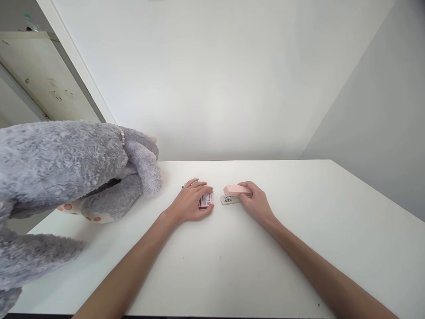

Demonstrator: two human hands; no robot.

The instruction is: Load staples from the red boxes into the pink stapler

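My left hand (192,199) lies over a small red and white box (206,200) on the white table (232,266), fingers curled around its top and side. My right hand (256,201) grips the rear end of a pink stapler (234,193) that rests on the table, its front pointing left. A label with a code shows on the stapler's base. The two hands are a short gap apart near the table's middle.
A large grey plush toy (66,168) with pink paw pads lies on the table's left part, reaching toward the camera. A white wall stands behind the table. A pale cabinet (40,75) is at the upper left.
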